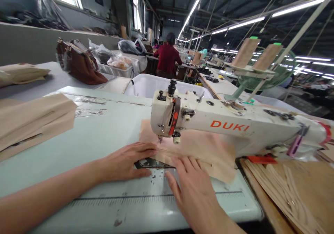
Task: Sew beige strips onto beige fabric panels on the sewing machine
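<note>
A beige fabric piece (219, 154) lies flat under the head of a white sewing machine (193, 119), reaching out on both sides of the needle area. My left hand (127, 161) rests beside the presser foot, its outstretched fingertips touching the fabric's left edge and its thumb on the table. On the near edge of the fabric lies my right hand (193, 185), fingers spread and pressing down, thumb held apart. Between the two hands, part of a dark metal plate (151, 163) shows. Exactly where the needle meets the fabric is too small to tell.
More beige pieces (39, 122) lie on the left of the pale green table (104, 206). Beige strips (284, 192) lie on a wooden board at right. Behind the machine stand a white bin (146, 84), a brown handbag (78, 62) and a person in dark red (169, 60).
</note>
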The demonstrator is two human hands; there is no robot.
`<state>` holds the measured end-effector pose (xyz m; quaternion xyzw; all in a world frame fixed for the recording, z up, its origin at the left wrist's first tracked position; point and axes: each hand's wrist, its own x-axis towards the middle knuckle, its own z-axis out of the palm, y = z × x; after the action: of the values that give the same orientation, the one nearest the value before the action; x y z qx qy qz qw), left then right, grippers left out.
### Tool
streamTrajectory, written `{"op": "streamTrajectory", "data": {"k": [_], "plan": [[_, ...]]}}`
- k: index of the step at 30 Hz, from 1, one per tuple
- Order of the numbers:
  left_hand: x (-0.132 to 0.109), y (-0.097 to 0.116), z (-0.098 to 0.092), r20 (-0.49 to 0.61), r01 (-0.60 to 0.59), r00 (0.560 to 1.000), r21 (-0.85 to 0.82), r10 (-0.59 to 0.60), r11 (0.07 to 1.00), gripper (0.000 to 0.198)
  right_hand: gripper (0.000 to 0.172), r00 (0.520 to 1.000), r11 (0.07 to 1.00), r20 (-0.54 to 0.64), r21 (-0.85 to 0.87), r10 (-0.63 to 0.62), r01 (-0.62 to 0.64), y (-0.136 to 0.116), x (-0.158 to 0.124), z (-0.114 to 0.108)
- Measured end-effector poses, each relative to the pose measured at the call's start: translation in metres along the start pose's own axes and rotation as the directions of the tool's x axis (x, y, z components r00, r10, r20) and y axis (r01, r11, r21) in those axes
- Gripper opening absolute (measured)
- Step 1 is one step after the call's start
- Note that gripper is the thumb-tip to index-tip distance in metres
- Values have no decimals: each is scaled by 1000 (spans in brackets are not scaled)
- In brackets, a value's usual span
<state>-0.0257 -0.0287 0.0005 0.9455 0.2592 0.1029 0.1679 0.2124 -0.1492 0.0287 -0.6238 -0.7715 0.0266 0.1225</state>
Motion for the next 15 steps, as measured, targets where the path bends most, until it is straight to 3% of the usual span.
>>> {"op": "streamTrajectory", "data": {"k": [2,4,7,10,11,12,13,14,15], "plan": [[1,4,3,10,37,999,31,-37,999,59,46,998,995,-57,-102,9,-15,12,14,22],[4,7,5,2,60,998,56,-60,997,62,50,999,990,-28,-141,-26,22,34,31,40],[8,6,8,-19,60,998,74,-58,995,74,41,997,980,20,-183,-71,74,59,43,36],[8,3,10,23,62,998,81,-64,995,80,25,996,976,18,-202,-83,85,57,40,-17],[7,2,10,39,62,997,83,-66,995,80,29,993,975,-40,-198,-109,99,52,40,-44],[6,1,11,47,59,997,83,-63,995,81,33,973,970,-170,-211,-159,122,48,43,-72],[6,0,11,44,54,997,81,-57,995,81,31,912,958,-349,-256,-216,128,45,50,-102],[6,0,12,33,48,998,79,-50,996,81,29,816,935,-506,-336,-278,110,44,61,-129],[6,1,13,21,41,999,75,-43,996,81,36,754,898,-554,-427,-354,108,45,76,-153]]}}
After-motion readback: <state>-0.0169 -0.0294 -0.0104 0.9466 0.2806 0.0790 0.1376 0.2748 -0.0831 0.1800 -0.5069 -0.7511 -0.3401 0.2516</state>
